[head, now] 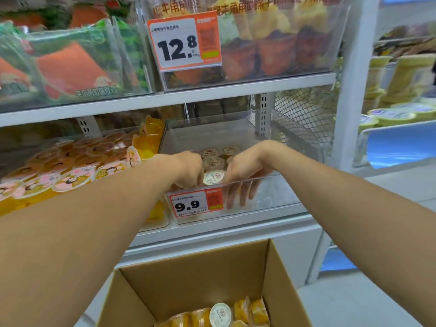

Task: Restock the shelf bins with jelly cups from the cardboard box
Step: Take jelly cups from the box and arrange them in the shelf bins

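Note:
Both my hands reach into a clear shelf bin (278, 192) with a 9.9 price tag (195, 204) on its front. In it lie a few jelly cups with pale round lids (212, 161); one white-lidded jelly cup (213, 177) sits between my hands at the front wall. My left hand (188, 169) is knuckles-up beside that cup, its fingertips hidden behind the tag. My right hand (245, 168) touches the cup's right side, and its straight fingers point down, showing through the clear wall. The open cardboard box (193, 279) below holds several orange jelly cups (245, 311).
The bin on the left (70, 171) is full of orange and pink-lidded jelly cups. The shelf above carries clear bins of packaged snacks and a 12.8 tag (184, 41). A white upright (349, 114) and another shelf unit with cups stand to the right.

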